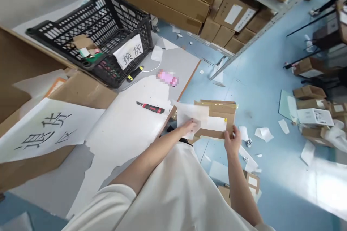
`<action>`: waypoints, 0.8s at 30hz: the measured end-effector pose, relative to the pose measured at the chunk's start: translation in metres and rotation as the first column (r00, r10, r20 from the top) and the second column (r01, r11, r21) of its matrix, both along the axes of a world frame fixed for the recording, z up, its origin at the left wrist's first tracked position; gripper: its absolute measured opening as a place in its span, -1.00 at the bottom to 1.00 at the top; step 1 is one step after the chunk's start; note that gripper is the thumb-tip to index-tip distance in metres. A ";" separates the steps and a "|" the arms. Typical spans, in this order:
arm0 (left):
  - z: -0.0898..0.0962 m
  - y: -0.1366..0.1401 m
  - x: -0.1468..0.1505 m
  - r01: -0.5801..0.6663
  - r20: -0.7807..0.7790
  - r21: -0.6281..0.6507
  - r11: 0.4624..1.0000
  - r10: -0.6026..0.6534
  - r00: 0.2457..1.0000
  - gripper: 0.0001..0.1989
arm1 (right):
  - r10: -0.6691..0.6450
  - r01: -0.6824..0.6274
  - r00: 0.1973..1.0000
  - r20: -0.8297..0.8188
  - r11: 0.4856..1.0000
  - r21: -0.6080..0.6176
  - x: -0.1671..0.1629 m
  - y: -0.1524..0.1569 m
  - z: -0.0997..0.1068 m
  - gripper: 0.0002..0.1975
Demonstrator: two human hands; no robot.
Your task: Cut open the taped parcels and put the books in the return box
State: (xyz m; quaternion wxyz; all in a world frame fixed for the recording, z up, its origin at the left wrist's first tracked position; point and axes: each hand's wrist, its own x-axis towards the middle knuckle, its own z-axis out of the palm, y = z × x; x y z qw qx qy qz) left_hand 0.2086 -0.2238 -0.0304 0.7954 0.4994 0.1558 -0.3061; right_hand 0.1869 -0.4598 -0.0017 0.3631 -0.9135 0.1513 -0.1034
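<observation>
In front of my waist, beyond the table's edge, is a brown cardboard box with a white label on its face. My right hand grips the box at its lower right corner, thumb on the near side. Thin whitish sheets of paper cover the box's left part. My left hand is closed on these sheets, its fingertips partly hidden. On the table to the left lie a black and red utility knife and a blurred-out pink item.
A black plastic crate with a paper sign stands on the table, a yellow-black cutter beside it. An open carton fills the left. Metal shelving with boxes stands ahead. Paper scraps litter the blue floor.
</observation>
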 end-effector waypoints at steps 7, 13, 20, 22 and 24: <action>0.003 0.019 0.010 -0.010 -0.061 -0.153 0.988 0.001 0.998 -0.38 | 0.061 -0.049 0.992 -0.114 0.994 0.100 -0.001 0.031 -0.014 -0.41; 0.034 0.091 -0.013 -0.279 0.035 -0.056 0.959 0.281 0.959 -0.45 | 0.305 -0.290 0.950 -0.068 0.942 0.171 0.053 0.093 0.004 -0.37; 0.034 0.177 -0.097 -0.731 -0.006 0.362 0.578 0.786 0.618 -0.60 | 0.810 -0.789 0.553 -0.195 0.584 0.191 0.116 0.203 0.011 -0.45; 0.029 0.193 -0.130 -0.763 0.001 0.435 0.477 0.848 0.531 -0.60 | 0.909 -0.910 0.319 -0.268 0.373 0.183 0.122 0.246 0.012 -0.53; 0.026 0.204 -0.167 -0.789 0.046 0.506 0.349 0.902 0.429 -0.60 | 0.951 -0.975 0.096 -0.294 0.149 0.165 0.119 0.293 0.014 -0.59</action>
